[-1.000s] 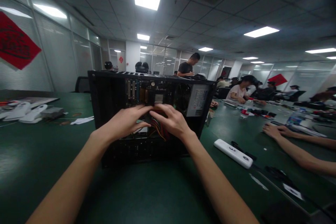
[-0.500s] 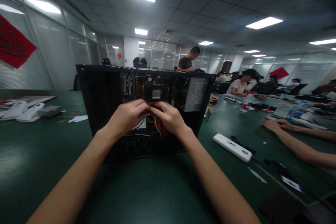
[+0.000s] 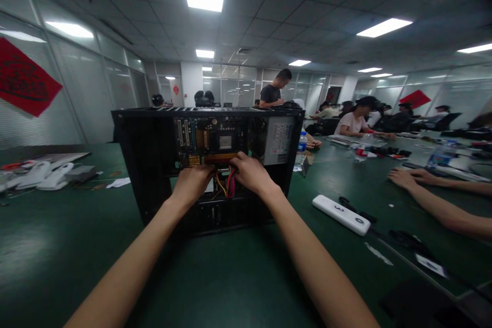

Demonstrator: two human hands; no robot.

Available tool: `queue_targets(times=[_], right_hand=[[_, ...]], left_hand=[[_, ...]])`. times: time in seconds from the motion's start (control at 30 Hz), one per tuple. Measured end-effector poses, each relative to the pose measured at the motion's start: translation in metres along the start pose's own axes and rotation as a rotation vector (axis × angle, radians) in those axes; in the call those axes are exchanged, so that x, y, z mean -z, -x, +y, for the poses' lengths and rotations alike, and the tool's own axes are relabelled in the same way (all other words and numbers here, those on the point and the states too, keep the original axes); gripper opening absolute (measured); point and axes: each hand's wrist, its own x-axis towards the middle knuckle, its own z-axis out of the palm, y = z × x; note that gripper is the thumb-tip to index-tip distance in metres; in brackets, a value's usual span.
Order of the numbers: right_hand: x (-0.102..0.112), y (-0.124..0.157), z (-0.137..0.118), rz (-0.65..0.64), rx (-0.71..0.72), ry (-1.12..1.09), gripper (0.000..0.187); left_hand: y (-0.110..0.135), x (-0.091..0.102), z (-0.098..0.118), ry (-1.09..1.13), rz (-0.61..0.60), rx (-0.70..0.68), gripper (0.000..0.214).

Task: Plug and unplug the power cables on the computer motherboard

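A black computer case (image 3: 132, 164) stands upright with its open side facing me. Inside are a motherboard (image 3: 192, 133) with a square metal-coloured socket area, a dark fan, and a silver power supply (image 3: 277, 136) at upper right. My left hand (image 3: 194, 182) reaches in at the board's lower edge, fingers bent together; what they pinch is hidden. Opposite it, my right hand (image 3: 251, 175) has its fingers closed at the top of a bundle of red, yellow and black power cables (image 3: 229, 188). The cables hang down between my two hands.
A white power strip (image 3: 341, 214) and black cables lie right of the case. Bottles, including a red-labelled bottle (image 3: 362, 151), stand farther right. Another person's hands (image 3: 407, 177) rest at the right. White objects and a grey box (image 3: 81, 174) lie left on the green table (image 3: 215, 287).
My hands, close together before, have moved apart and sit lower against the case. More of the motherboard's lower edge and the coloured cables shows between them. The view has shifted slightly.
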Motion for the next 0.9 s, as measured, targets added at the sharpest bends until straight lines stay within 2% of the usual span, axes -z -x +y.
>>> queue_targets(times=[0.17, 0.33, 0.47, 0.77, 0.9], right_hand=[[-0.011, -0.003, 0.007, -0.035, -0.028, -0.014, 0.022], [-0.025, 0.000, 0.023, -0.062, -0.066, -0.093, 0.020], [-0.030, 0.000, 0.027, -0.055, -0.045, -0.135, 0.022], [-0.041, -0.003, 0.030, -0.031, -0.014, -0.133, 0.025], [-0.043, -0.002, 0.032, -0.023, -0.001, -0.138, 0.024]], left_hand=[[-0.020, -0.005, -0.008, 0.022, -0.099, -0.016, 0.028], [-0.043, -0.013, -0.004, 0.035, -0.157, -0.057, 0.026], [-0.044, -0.023, 0.000, 0.037, -0.223, -0.057, 0.028], [-0.041, -0.030, -0.004, 0.034, -0.284, 0.110, 0.027], [-0.042, -0.033, -0.003, 0.009, -0.294, 0.101, 0.027]])
